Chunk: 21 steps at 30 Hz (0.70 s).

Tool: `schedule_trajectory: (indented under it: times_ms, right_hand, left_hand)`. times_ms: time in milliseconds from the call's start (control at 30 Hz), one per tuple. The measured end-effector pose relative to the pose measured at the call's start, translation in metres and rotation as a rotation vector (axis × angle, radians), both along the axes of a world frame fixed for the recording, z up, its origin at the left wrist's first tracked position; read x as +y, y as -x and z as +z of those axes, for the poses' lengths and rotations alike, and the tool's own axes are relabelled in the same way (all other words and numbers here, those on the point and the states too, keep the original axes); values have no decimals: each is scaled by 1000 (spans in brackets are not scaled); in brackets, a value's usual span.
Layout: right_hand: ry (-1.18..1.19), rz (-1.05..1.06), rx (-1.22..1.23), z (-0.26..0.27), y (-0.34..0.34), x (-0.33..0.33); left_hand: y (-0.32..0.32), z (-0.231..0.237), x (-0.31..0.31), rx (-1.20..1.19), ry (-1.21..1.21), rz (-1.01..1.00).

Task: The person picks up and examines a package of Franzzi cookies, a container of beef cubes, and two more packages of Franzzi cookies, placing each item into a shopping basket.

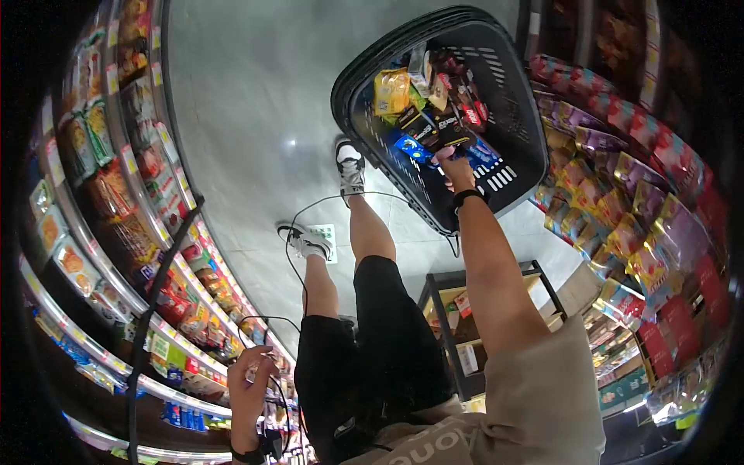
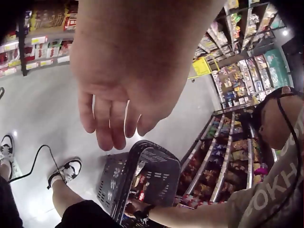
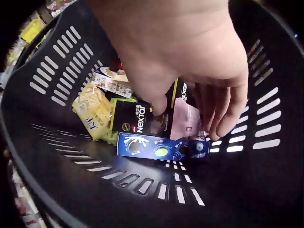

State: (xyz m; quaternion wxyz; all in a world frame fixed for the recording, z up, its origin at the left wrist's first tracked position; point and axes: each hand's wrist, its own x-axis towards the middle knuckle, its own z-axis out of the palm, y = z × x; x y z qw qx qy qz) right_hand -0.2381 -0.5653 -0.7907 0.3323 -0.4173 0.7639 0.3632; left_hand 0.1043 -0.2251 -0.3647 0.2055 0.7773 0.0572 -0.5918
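A black slotted basket (image 1: 508, 101) holds several packaged snacks. Inside it, my right hand (image 1: 459, 172) reaches down, and in the right wrist view the thumb and fingers of the hand (image 3: 190, 61) are around a small pink packet (image 3: 185, 118). That packet lies against a black Nextar box (image 3: 142, 118), just above a blue box (image 3: 161, 148). A yellow bag (image 3: 93, 110) is at the left of the pile. My left hand (image 1: 248, 380) is away from the basket, and in the left wrist view the hand (image 2: 123, 85) hangs with relaxed fingers, holding nothing.
Stocked shelves (image 1: 116, 256) curve along the left, and hanging snack bags (image 1: 620, 194) line the right beside the basket. A black-framed rack (image 1: 457, 341) stands below the basket in the head view. Thin cables cross near my legs, above the grey floor (image 1: 248, 101).
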Motion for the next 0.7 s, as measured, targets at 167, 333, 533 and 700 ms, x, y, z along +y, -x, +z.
schedule_trajectory:
  times_ms: [167, 333, 533, 700]
  right_hand:
    - [142, -108, 1, -48, 13, 16]
    - [135, -194, -2, -70, 14, 14]
    - [258, -171, -137, -56, 27, 17]
    - [234, 16, -74, -35, 49, 16]
  left_hand:
    - [1, -16, 4, 26, -21, -46]
    - [-15, -19, 15, -83, -45, -3]
    - [-27, -15, 25, -292, -17, 81]
    - [-26, -2, 36, -298, 92, 43]
